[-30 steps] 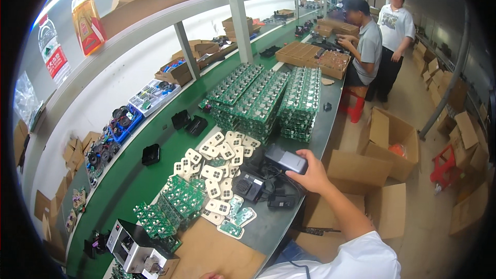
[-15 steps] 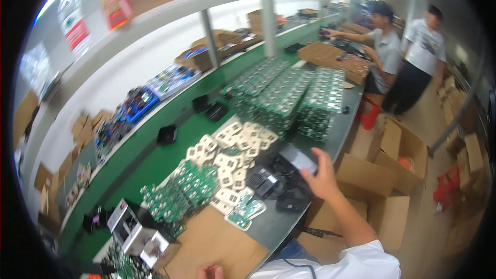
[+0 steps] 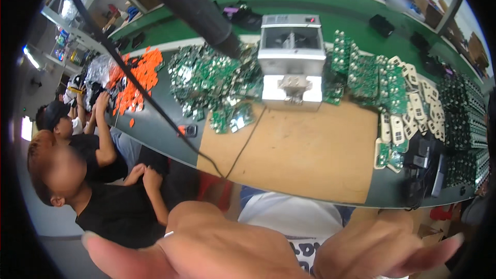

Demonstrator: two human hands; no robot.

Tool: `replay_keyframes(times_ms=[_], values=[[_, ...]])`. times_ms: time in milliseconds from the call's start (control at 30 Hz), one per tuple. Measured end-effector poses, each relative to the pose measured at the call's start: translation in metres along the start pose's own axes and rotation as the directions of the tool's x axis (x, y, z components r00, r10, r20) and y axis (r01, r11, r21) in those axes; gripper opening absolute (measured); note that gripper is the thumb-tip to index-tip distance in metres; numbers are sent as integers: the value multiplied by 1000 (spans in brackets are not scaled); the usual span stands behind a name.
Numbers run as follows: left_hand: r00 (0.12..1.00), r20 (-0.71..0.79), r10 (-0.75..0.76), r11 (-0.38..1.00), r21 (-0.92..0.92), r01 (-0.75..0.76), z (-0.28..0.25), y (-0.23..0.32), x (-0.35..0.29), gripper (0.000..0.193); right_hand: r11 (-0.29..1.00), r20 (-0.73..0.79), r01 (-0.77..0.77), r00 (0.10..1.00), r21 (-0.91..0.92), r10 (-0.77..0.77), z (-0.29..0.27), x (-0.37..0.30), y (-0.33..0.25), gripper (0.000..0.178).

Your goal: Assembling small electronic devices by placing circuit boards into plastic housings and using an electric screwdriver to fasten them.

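Observation:
Both hands are raised close below the camera, in front of my white shirt (image 3: 289, 214). My left hand (image 3: 222, 243) has its thumb stretched out to the left; its other fingers run out of the picture. My right hand (image 3: 377, 243) points its thumb to the right, its remaining fingers also cut off. Nothing shows in either hand. Beyond them a brown cardboard sheet (image 3: 310, 150) lies on the bench. At its far edge stands a silver and white boxy machine (image 3: 292, 62). A dark cylindrical tool (image 3: 191, 13) hangs at the upper left, its cable crossing the view.
Green circuit boards (image 3: 206, 80) are heaped left of the machine, more (image 3: 372, 75) right of it. Cream panels (image 3: 418, 103), black devices (image 3: 418, 160) and stacked board sheets (image 3: 465, 129) fill the right. Orange parts (image 3: 137, 77) lie far left, near two seated people (image 3: 108, 196).
The view has swung left, from the bench's right end to the machine and cardboard. My right hand has left the grey device by the black ones; both hands have risen near the camera.

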State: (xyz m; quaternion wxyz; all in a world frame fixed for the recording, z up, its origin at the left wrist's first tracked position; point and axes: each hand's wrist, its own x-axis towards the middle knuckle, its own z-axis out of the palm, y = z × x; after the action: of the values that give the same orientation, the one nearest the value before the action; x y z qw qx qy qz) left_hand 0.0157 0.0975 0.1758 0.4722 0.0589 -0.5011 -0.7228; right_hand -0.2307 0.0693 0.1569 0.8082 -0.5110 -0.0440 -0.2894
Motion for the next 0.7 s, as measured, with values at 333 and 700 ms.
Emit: replay_keyframes(times_ms=[333,700], values=[[953,291,-83,980,-150,131,-16,36,-5,46,975,57,-46,998,218,34,0,39,3,50],[910,271,314,932,95,-350,-59,32,-37,30,921,-4,-37,999,388,41,-12,74,8,26]])
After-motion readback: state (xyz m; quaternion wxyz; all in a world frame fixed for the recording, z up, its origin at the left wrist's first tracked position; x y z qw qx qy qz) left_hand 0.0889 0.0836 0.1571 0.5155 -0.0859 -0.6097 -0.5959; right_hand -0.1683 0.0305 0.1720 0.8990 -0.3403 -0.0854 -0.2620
